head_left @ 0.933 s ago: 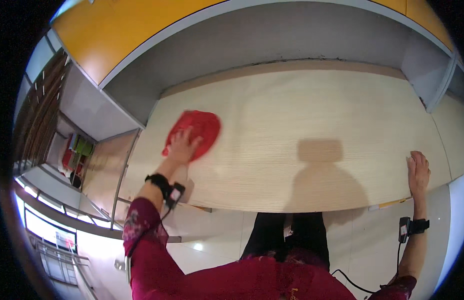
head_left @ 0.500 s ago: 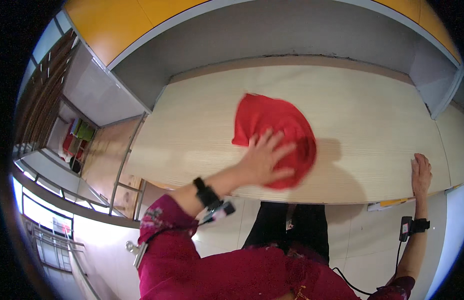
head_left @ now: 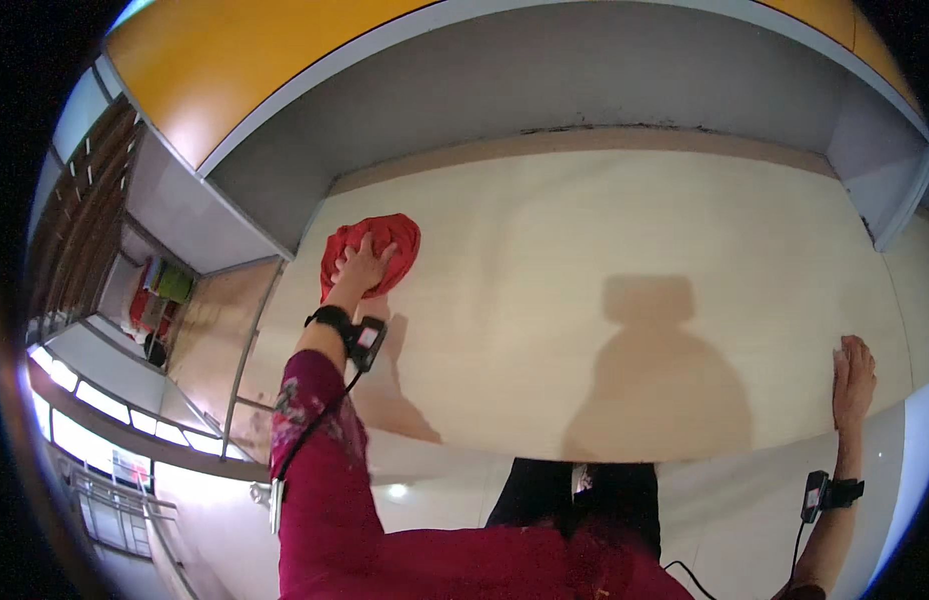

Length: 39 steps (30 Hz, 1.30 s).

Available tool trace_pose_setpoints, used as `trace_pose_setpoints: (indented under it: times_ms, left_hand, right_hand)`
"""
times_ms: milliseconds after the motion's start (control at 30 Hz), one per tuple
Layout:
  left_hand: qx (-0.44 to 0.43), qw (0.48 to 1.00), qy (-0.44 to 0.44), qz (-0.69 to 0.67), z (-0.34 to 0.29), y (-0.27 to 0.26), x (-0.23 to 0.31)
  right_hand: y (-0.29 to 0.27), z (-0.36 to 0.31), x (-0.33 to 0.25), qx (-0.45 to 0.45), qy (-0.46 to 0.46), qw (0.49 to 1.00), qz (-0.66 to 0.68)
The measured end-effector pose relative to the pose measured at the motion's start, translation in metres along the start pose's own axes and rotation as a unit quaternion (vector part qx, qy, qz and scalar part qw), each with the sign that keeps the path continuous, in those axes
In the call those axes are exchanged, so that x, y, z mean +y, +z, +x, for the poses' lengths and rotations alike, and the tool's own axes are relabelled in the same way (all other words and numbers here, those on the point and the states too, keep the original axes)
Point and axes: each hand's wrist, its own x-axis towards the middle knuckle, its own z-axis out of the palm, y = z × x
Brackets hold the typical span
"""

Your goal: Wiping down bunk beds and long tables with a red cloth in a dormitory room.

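A crumpled red cloth (head_left: 405,240) lies at the left part of the pale wooden desk (head_left: 505,300). My left hand (head_left: 362,268) presses down on this cloth from above, its fingers spread over the fabric rather than wrapped round it. At the desk's right front, my right hand (head_left: 854,382) rests on the surface with its fingers extended and nothing in it. Each wrist carries a strapped black device with a cable.
A grey back panel (head_left: 585,80) and side walls enclose the desk, with yellow cabinet fronts (head_left: 245,70) above. To the left are a metal frame (head_left: 247,370) and a wooden board (head_left: 220,310) with folded items (head_left: 168,282) beyond it.
My left hand has swept the red cloth from the desk's middle to its far left, and the cloth is now more bunched. My right hand still rests at the right.
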Motion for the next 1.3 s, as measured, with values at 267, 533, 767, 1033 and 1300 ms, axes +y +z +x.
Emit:
trace_pose_setpoints:
  times_ms: [267,533,767,1033,1300]
  left_hand:
    - [-0.005,0.996,0.081,-0.033,0.012,-0.003,0.193]
    - [-0.033,0.913,0.405,-0.027,-0.095,0.013,0.281]
    - [0.042,0.762,0.643,-0.062,-0.204,0.023,0.153]
    - [0.097,0.974,0.201,-0.026,-0.091,0.013,-0.030]
    - [0.018,0.992,0.112,-0.048,-0.097,0.003,0.061]
  right_hand:
    - [-0.009,-0.004,-0.012,-0.013,0.006,1.000,-0.003]
    - [-0.003,0.000,-0.006,0.000,-0.019,0.999,0.028]
    - [-0.007,0.003,-0.011,-0.009,0.002,1.000,0.012]
    - [0.002,0.003,0.012,0.016,-0.032,0.999,-0.002]
    - [0.004,0.004,0.003,0.031,-0.051,0.997,0.045]
